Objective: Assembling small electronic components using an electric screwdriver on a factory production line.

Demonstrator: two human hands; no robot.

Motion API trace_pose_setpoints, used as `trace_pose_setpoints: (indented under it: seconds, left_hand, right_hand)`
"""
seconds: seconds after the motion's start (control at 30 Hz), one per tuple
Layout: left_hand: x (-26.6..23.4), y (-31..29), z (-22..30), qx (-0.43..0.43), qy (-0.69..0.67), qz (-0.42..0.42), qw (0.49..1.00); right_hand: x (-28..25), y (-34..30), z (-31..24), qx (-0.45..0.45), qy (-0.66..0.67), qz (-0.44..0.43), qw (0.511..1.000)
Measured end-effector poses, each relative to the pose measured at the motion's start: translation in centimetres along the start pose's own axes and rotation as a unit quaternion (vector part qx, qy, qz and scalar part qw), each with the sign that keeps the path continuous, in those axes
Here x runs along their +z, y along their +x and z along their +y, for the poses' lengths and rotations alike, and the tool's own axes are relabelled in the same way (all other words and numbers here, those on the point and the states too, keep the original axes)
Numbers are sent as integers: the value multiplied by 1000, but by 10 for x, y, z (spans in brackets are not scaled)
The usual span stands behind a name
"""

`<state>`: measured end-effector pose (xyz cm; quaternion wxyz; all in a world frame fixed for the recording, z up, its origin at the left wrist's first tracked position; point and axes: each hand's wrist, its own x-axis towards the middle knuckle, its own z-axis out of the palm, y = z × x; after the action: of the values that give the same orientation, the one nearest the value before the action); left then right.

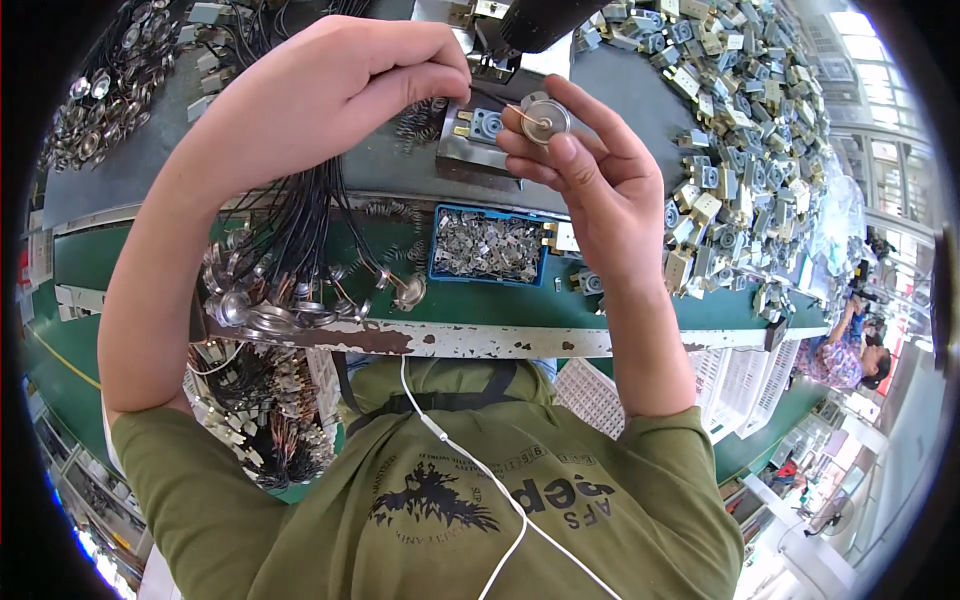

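My right hand [605, 165] pinches a round silver metal disc [545, 119] between thumb and fingers. A thin copper-coloured lead rises from the disc's centre and runs left into a thin black wire [489, 95]. The wire's other end goes to the closed fingertips of my left hand [405, 75], raised with the wrist bent. Just below, between the two hands, a grey switch-like block [487, 125] with brass terminals sits on a metal fixture [470, 150]. The exact grip of my left fingertips is partly hidden.
A blue tray [434, 268] of small metal pieces lies near the bench edge. Bunched black wires [318, 215] with metal discs hang over that edge at left. Grey blocks [735, 190] are heaped at right. A dark machine head [545, 22] overhangs the fixture. A person [845, 358] is far right.
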<state>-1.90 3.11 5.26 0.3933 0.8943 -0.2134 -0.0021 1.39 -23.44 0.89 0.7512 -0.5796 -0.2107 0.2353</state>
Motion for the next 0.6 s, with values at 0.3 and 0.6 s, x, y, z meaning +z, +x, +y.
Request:
trace_pose_setpoints:
  seconds: [0.3, 0.6]
  left_hand:
    - [5, 4, -4, 17, 4, 15, 1000]
    - [4, 3, 5, 26, 53, 10, 998]
  right_hand:
    - [1, 2, 4, -16, -91, 23, 995]
    - [-3, 6, 5, -4, -64, 23, 998]
